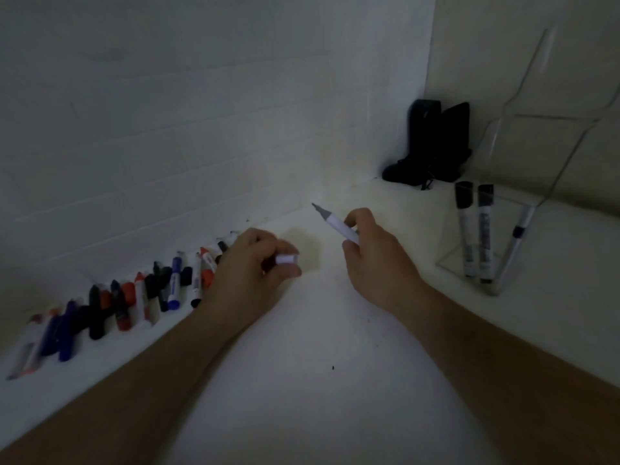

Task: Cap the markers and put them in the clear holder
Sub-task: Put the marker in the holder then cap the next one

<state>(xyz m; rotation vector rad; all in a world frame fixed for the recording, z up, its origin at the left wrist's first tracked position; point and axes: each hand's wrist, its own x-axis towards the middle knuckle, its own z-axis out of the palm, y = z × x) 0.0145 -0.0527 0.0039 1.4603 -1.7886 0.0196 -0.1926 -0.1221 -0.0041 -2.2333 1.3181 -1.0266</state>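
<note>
Head view: your right hand (pixel 372 260) grips an uncapped marker (pixel 335 223), your left hand (pixel 255 266) pinches its cap (pixel 287 259) beside it.

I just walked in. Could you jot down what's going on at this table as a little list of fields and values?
Right hand: fingers closed on an uncapped marker, grey tip pointing up and away
Left hand: fingers pinching a small white piece, possibly a cap
Clear holder: on the right, three markers standing inside
Loose markers: row along the wall on the left, mixed red, blue and black
Dark object: in the far corner, too dim to identify
Lighting: dim
</note>
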